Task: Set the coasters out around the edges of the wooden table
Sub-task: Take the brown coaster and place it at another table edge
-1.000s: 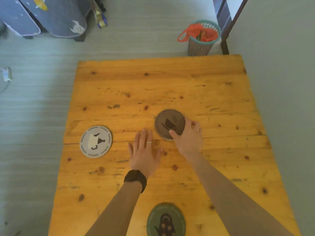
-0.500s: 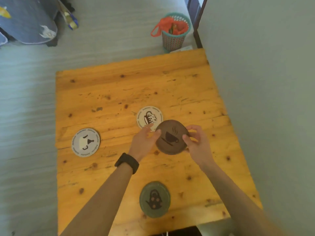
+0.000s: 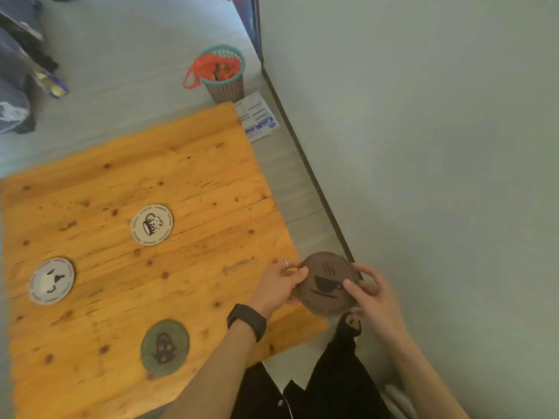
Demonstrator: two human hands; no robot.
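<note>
Both hands hold a brown coaster (image 3: 326, 284) with a steaming-cup print, lifted just past the right edge of the wooden table (image 3: 196, 182). My left hand (image 3: 279, 284) pinches its left rim, my right hand (image 3: 373, 297) its right rim. On the table lie a white mug coaster (image 3: 152, 224) near the middle, a white coaster (image 3: 52, 280) at the left edge, and a green teapot coaster (image 3: 165, 347) near the front edge.
A grey-green wall (image 3: 438, 146) stands close along the table's right side. Beyond the far right corner are a teal basket (image 3: 225, 74) with an orange bag and a white leaflet (image 3: 257, 117) on the floor. Dark bags (image 3: 18, 71) lie far left.
The brown coaster was lifted off a white mug coaster in the middle of the table and carried right, past the table's edge. My left hand joined my right on it.
</note>
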